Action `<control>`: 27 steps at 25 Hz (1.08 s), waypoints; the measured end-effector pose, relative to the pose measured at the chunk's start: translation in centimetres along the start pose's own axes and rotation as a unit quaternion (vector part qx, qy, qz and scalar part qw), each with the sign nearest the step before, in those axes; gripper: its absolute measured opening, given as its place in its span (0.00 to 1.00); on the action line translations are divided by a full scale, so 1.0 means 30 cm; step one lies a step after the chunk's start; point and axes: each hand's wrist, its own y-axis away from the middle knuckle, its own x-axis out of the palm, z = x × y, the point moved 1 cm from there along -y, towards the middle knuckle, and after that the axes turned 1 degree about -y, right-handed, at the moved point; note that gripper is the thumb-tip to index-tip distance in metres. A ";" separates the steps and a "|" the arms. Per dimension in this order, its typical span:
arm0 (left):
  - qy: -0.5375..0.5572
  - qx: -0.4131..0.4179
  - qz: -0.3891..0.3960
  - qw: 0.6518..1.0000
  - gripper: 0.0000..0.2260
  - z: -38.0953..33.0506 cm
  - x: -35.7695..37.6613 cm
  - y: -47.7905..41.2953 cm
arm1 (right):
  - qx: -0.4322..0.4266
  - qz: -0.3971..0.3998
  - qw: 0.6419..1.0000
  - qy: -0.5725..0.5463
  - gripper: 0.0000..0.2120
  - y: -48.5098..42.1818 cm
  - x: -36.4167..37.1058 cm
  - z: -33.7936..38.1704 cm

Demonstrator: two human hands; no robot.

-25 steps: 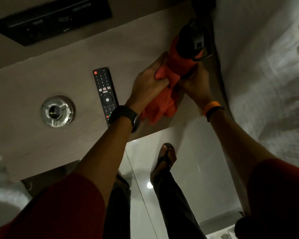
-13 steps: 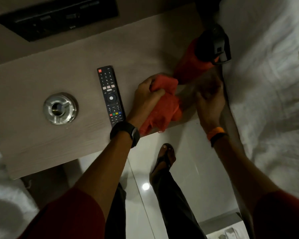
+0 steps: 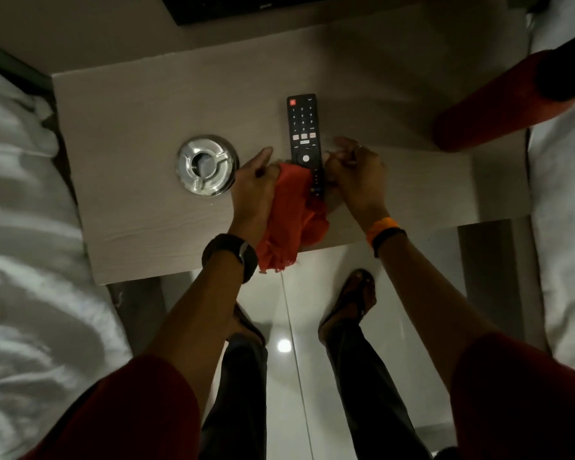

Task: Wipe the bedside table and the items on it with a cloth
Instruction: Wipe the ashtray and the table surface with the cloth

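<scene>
The light wood bedside table [image 3: 130, 127] fills the middle of the view. A black remote [image 3: 302, 127] lies flat on it, pointing away from me. My left hand [image 3: 253, 190] grips a bunched orange-red cloth [image 3: 286, 214], which covers the remote's near left corner and hangs over the table's front edge. My right hand [image 3: 356, 174] sits against the remote's right edge with its fingers curled; whether it grips the remote is unclear. A round metal ashtray [image 3: 207, 165] stands just left of my left hand.
A red bottle with a black cap [image 3: 488, 107] stands on the table's far right corner. White beds flank the table on the left [image 3: 20, 227] and right [image 3: 565, 194]. A black wall panel [image 3: 229, 8] is behind. My feet stand on glossy tiles [image 3: 299, 310].
My hands left the red bottle, which now stands alone at the right. The cloth and both hands moved left to the remote, and the view shifted left.
</scene>
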 end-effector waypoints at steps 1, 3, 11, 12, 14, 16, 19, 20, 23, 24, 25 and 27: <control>-0.011 0.016 0.030 0.999 0.18 -0.005 0.004 -0.007 | -0.015 0.020 0.999 0.036 0.15 -0.017 0.018 0.001; -0.040 0.056 0.065 0.996 0.17 -0.031 0.030 -0.008 | -0.049 0.029 0.996 0.073 0.13 -0.039 0.031 -0.005; -0.047 0.063 0.045 0.996 0.18 -0.036 0.085 -0.005 | -0.041 0.004 0.994 0.102 0.15 -0.059 -0.031 -0.043; -0.027 0.061 0.039 0.997 0.18 -0.035 0.072 0.003 | -0.039 -0.028 0.995 0.092 0.14 -0.038 -0.036 -0.035; 0.014 0.060 0.035 0.997 0.16 -0.033 0.023 0.030 | -0.043 -0.093 0.993 0.052 0.11 0.028 -0.032 -0.012; 0.016 0.079 0.010 0.997 0.13 -0.011 -0.066 0.065 | -0.054 -0.094 0.994 -0.001 0.09 0.113 0.016 0.020; -0.015 0.092 -0.073 0.993 0.10 0.055 -0.251 0.078 | -0.053 -0.007 0.998 -0.026 0.10 0.183 0.168 0.087; -0.010 0.082 -0.091 0.992 0.11 0.075 -0.323 0.062 | -0.049 0.019 0.998 -0.016 0.13 0.176 0.231 0.115; 0.005 0.043 -0.070 0.997 0.19 0.125 -0.493 -0.033 | -0.057 0.071 0.991 0.100 0.22 0.109 0.390 0.173; 0.001 0.039 -0.041 0.998 0.21 0.135 -0.527 -0.066 | -0.068 0.073 0.984 0.145 0.22 0.087 0.428 0.184; -0.003 0.044 -0.007 0.999 0.22 0.142 -0.554 -0.091 | -0.072 0.069 0.982 0.161 0.21 0.071 0.462 0.197; -0.017 0.076 0.039 0.996 0.20 0.151 -0.575 -0.121 | -0.049 0.075 0.990 0.110 0.18 0.058 0.503 0.222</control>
